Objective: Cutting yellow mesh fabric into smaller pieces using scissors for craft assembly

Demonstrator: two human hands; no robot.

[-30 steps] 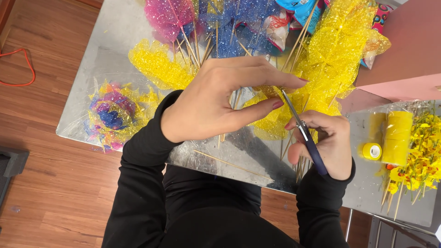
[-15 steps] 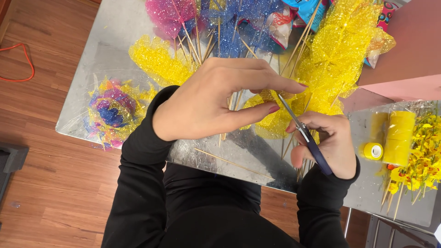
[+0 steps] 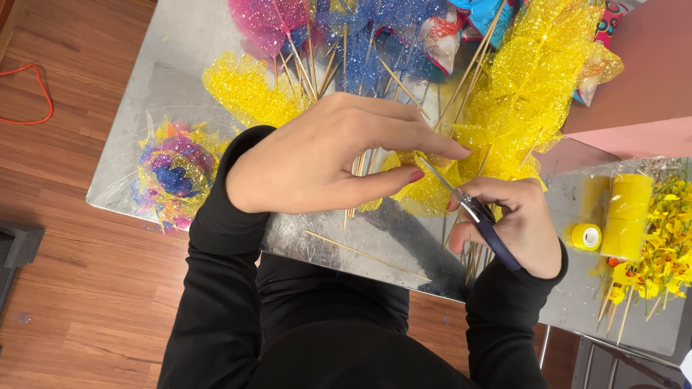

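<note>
From the head view, I look straight down at my two arms in black sleeves over a shiny metal bench (image 3: 180, 65). My left hand (image 3: 324, 155) is curled, thumb and fingertips pinching a piece of yellow glitter mesh (image 3: 425, 189) that sits just in front of me, held a little above the bench top. My right hand (image 3: 515, 223) is closed around the dark blue handles of a pair of scissors (image 3: 472, 209) — the blades point up and left, their tips right at the mesh beside my left thumb (I cannot tell whether the blades are parted or shut on it).

Beyond my hands lies a spread of mesh decorations on thin wooden sticks: a big yellow mesh bunch (image 3: 530, 79) at the upper right, a smaller yellow mesh piece (image 3: 245, 90) at the left, a pink one (image 3: 270, 21) and a blue one (image 3: 367, 36) along the far edge. A single loose wooden stick (image 3: 367, 256) lies near the bench's near edge, below my left hand.

Off to the left, near the bench corner, sits a round multicoloured mesh ball (image 3: 173, 169). To the right, on a second surface, are a small roll of yellow tape (image 3: 585, 236), a larger yellow roll (image 3: 628, 216) touching it, and yellow artificial flowers (image 3: 667, 252). An orange cord (image 3: 36, 94) trails on the wooden floor (image 3: 65, 288).
</note>
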